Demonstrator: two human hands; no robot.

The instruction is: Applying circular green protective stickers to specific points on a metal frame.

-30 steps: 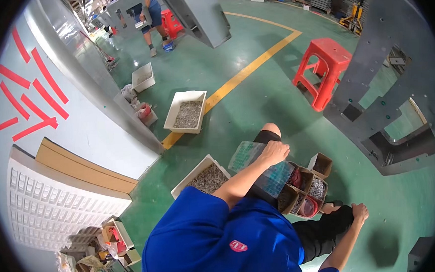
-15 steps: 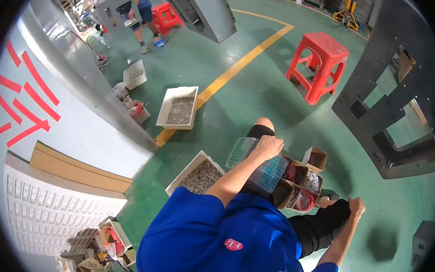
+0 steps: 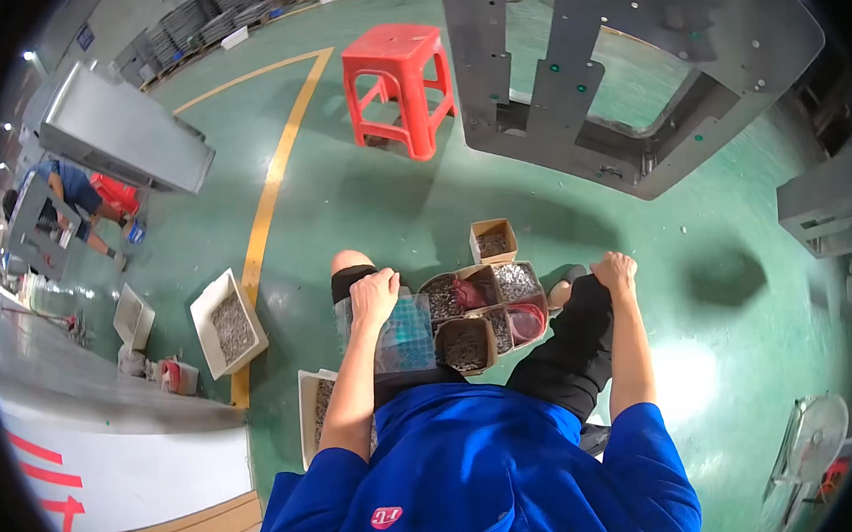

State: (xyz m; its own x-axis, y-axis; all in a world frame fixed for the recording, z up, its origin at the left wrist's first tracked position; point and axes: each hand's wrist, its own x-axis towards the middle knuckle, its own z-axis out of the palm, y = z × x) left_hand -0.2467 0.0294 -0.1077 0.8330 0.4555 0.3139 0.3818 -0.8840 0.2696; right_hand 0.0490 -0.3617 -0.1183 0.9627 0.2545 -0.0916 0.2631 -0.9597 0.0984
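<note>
Stool [image 3: 399, 71] beyond boxes [image 3: 497, 258], frame [image 3: 557, 102] alongside, left hand [image 3: 376, 296] over plastic sheet [image 3: 404, 338], right hand [image 3: 616, 271] on knee [image 3: 589, 303], both curled, grips unclear

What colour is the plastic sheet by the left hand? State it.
The sheet is mostly translucent blue-green, best seen in the head view.

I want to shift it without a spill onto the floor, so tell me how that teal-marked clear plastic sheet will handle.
The plastic sheet is probably light, since it looks thin and see-through. It may flex, as it seems to have no rigid frame. It could slide, lying across the left thigh with the left hand by its far edge.
</note>
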